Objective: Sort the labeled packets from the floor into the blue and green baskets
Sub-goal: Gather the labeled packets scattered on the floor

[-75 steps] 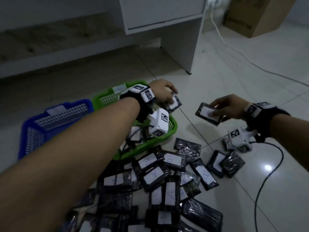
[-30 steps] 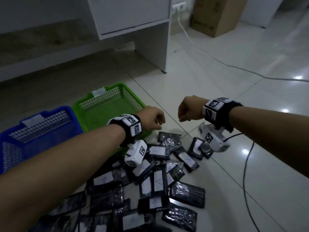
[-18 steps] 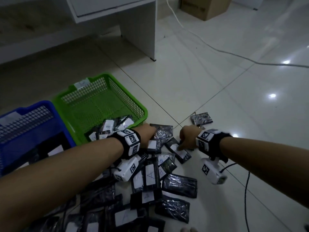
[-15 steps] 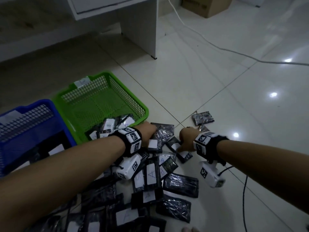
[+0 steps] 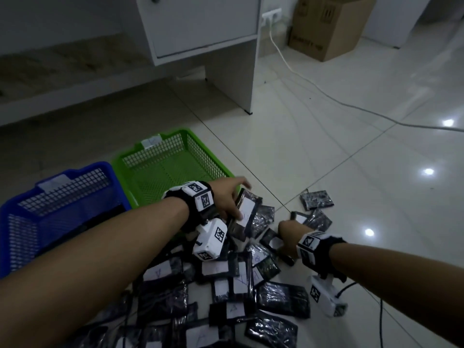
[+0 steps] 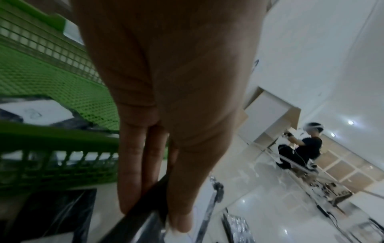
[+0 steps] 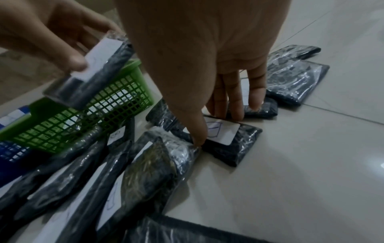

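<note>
Black packet (image 5: 244, 214): left hand (image 5: 226, 198); floor packet (image 7: 223, 134): right hand (image 5: 288, 233)

Floor tiles (image 5: 351, 136): glazed, high gloss, mirroring bright spots of light. Packets (image 5: 283, 300): dark contents under crinkled clear plastic film, shiny and streaked with glare. Lifted packet (image 7: 99, 77) and floor packet (image 7: 226, 141): same film, with matt white paper labels marked in pen. Green basket (image 5: 163, 153), blue basket (image 5: 62, 189): moulded plastic mesh, slight sheen. Cabinet (image 5: 206, 21): smooth white board, matt. Cardboard box (image 5: 329, 26): brown, dull. Wrist straps (image 5: 334, 249): black cloth. Camera housings (image 5: 211, 239): smooth white plastic.
</note>
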